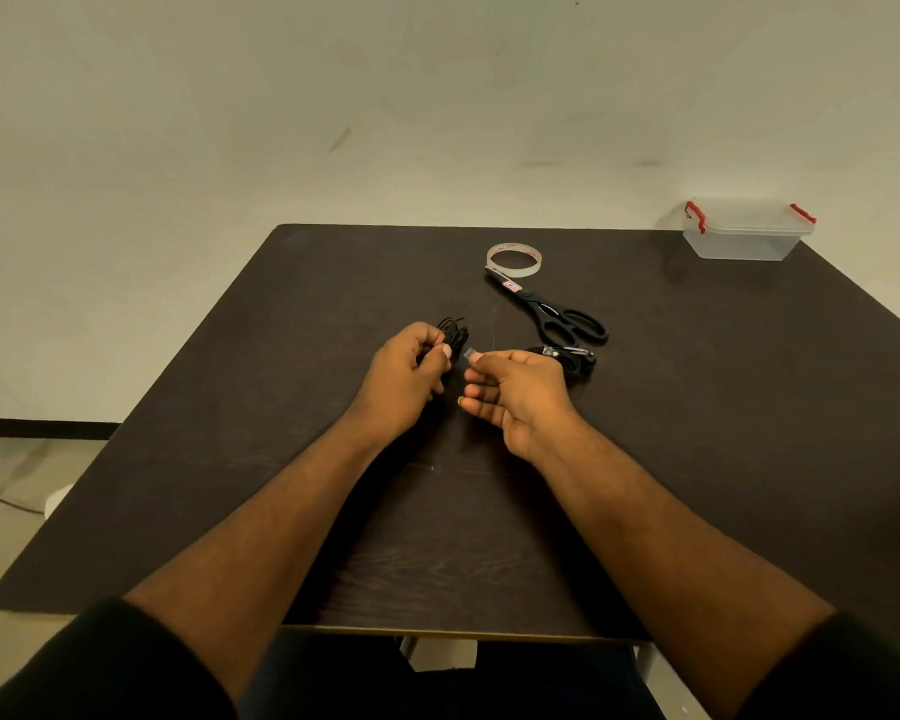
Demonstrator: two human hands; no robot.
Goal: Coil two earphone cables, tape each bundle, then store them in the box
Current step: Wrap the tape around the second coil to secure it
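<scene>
2 forearms reach over the table [230,459]; the left hand [406,376] curls round a coiled black earphone bundle [454,335], while the right hand [515,392] pinches a tape piece [470,354] beside it.

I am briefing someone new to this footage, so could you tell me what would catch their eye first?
Mid-table, the left hand grips a coiled black earphone bundle while the right hand pinches a small piece of tape beside it. Behind them lie black scissors and a tape roll; a clear red-latched box sits at the far right corner.
</scene>
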